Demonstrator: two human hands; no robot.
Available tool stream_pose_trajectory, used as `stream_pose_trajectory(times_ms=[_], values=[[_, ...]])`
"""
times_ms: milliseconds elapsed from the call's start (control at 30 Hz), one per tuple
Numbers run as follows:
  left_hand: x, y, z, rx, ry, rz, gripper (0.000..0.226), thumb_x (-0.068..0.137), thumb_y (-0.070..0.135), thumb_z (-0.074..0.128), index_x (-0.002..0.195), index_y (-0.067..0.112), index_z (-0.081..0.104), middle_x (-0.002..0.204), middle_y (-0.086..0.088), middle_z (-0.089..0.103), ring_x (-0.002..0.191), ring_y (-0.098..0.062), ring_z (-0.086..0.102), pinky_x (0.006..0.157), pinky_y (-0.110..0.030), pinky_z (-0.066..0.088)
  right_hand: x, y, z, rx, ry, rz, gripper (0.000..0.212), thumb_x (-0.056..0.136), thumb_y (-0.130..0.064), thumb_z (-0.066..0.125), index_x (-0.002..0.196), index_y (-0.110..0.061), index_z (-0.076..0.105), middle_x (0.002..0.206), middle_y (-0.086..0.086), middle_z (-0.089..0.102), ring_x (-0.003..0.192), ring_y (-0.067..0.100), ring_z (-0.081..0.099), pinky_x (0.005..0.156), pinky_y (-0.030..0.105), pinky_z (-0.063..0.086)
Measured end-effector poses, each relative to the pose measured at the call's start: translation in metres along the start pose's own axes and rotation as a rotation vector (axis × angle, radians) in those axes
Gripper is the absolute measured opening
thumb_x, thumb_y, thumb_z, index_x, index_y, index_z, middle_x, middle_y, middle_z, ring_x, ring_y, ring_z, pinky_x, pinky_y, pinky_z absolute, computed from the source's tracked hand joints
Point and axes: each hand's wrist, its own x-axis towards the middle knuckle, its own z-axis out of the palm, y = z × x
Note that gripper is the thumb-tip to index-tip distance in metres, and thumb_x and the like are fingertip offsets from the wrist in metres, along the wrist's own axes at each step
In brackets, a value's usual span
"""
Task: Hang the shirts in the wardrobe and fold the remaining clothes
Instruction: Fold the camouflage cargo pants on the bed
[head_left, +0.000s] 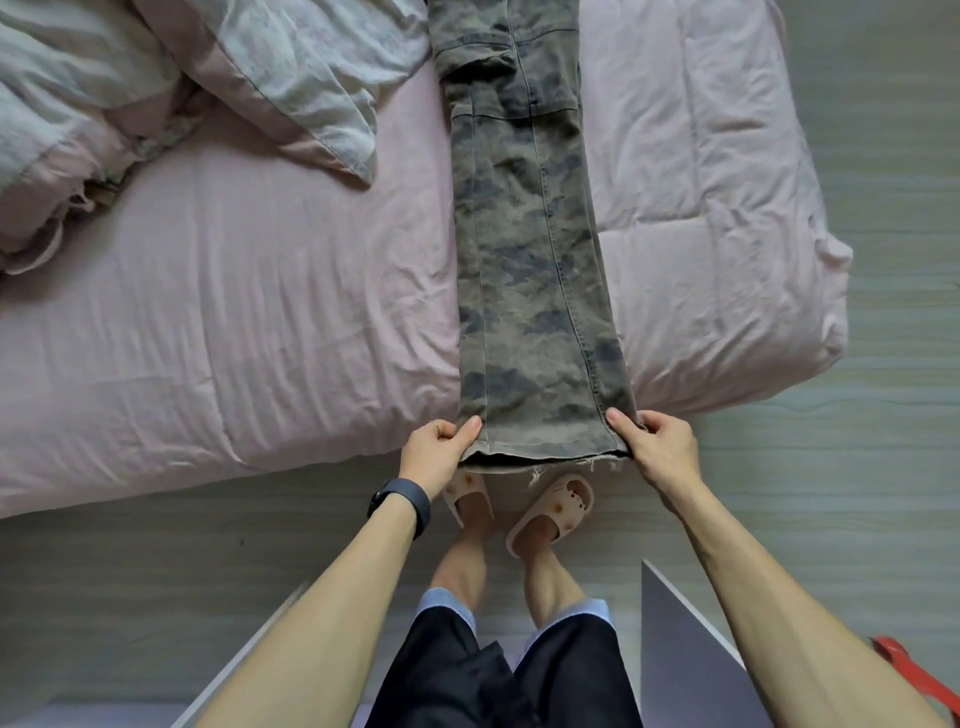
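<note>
A pair of camouflage trousers (530, 234) lies stretched lengthwise on the pink bed (234, 322), legs stacked one on the other, with the hems hanging just over the near edge. My left hand (436, 452) pinches the left corner of the hem, thumb on top. My right hand (657, 447) pinches the right corner in the same way. The waist end runs out of view at the top.
A crumpled grey and pink duvet (156, 88) is heaped at the bed's far left. The bed's right edge meets a pale wood floor (883, 441). My slippered feet (519, 512) stand at the bedside. A white panel (680, 649) and a red object (914, 675) lie at lower right.
</note>
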Motion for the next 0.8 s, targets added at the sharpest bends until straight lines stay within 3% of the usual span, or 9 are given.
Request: stream_pose_trajectory(times_ms=[133,200,267,300,400,533,633,733,800], values=[[-0.016,-0.025,0.009,0.06,-0.017,-0.111,0.055,0.091,0.06,0.059,0.059,0.019,0.04,0.054,0.008,0.046,0.06,-0.014,0.048,0.059,-0.029,0.037,-0.019,0.017,0.006,-0.042,-0.037,0.157,0.05,0.076,-0.063,0.075,0.05,-0.023,0.062,0.045,-0.011,0.05,0.058,0.012,0.048,0.063,0.033,0.039],[-0.021,-0.036,0.017,-0.057,-0.076,-0.134,0.048,0.091,0.057,0.062,0.064,0.019,0.052,0.061,0.01,0.056,0.067,-0.014,0.056,0.065,-0.032,0.044,-0.025,0.028,0.01,0.084,-0.098,0.161,0.034,0.083,-0.05,0.076,0.066,-0.021,0.073,0.06,-0.007,0.063,0.061,0.009,0.055,0.062,0.026,0.045],[-0.025,-0.041,0.024,-0.291,-0.179,-0.184,0.028,0.094,0.042,0.066,0.094,0.014,0.069,0.09,0.003,0.073,0.087,-0.014,0.067,0.074,-0.029,0.051,-0.03,0.034,0.011,0.247,-0.197,0.191,0.014,0.094,-0.02,0.069,0.097,-0.008,0.075,0.083,0.006,0.071,0.067,0.008,0.064,0.06,0.021,0.052],[-0.028,-0.041,0.026,-0.359,-0.21,-0.205,0.024,0.095,0.032,0.067,0.107,0.012,0.069,0.1,-0.001,0.074,0.091,-0.011,0.069,0.072,-0.025,0.053,-0.028,0.039,0.01,0.257,-0.209,0.164,0.013,0.095,-0.015,0.066,0.101,-0.007,0.075,0.088,0.008,0.073,0.07,0.009,0.066,0.063,0.023,0.056],[-0.028,-0.055,0.024,-0.317,-0.107,-0.15,0.026,0.091,0.02,0.073,0.114,0.007,0.07,0.097,-0.002,0.075,0.078,-0.004,0.07,0.069,-0.018,0.052,-0.02,0.056,0.007,0.106,-0.12,0.037,0.022,0.083,-0.048,0.072,0.086,-0.027,0.079,0.08,-0.002,0.077,0.076,0.012,0.071,0.085,0.047,0.059],[-0.023,-0.061,0.016,-0.2,-0.067,-0.133,0.045,0.078,0.047,0.081,0.103,0.009,0.077,0.075,0.008,0.071,0.062,-0.005,0.057,0.074,-0.028,0.047,-0.019,0.052,0.004,0.051,-0.004,0.045,0.033,0.071,-0.068,0.072,0.075,-0.036,0.077,0.064,-0.007,0.073,0.078,0.018,0.073,0.085,0.046,0.057],[-0.023,-0.056,0.019,-0.106,-0.02,-0.114,0.042,0.076,0.061,0.075,0.077,0.02,0.075,0.06,0.013,0.066,0.066,-0.011,0.061,0.076,-0.03,0.05,-0.024,0.05,0.005,0.014,0.035,0.036,0.042,0.074,-0.065,0.074,0.071,-0.023,0.076,0.061,-0.005,0.071,0.078,0.02,0.072,0.08,0.037,0.054],[-0.026,-0.058,0.021,0.0,0.036,-0.104,0.03,0.081,0.055,0.074,0.079,0.025,0.072,0.08,0.009,0.073,0.086,-0.012,0.067,0.083,-0.026,0.048,-0.031,0.048,0.01,-0.063,0.08,-0.044,0.028,0.085,-0.051,0.073,0.082,-0.023,0.074,0.072,-0.003,0.072,0.082,0.019,0.066,0.073,0.028,0.04],[-0.024,-0.062,0.022,-0.028,0.05,-0.118,0.032,0.074,0.06,0.075,0.081,0.029,0.074,0.087,0.011,0.075,0.091,-0.011,0.068,0.091,-0.026,0.05,-0.028,0.053,0.014,-0.065,0.034,-0.063,0.021,0.086,-0.047,0.073,0.085,-0.026,0.073,0.077,-0.005,0.073,0.082,0.016,0.066,0.075,0.027,0.042]])
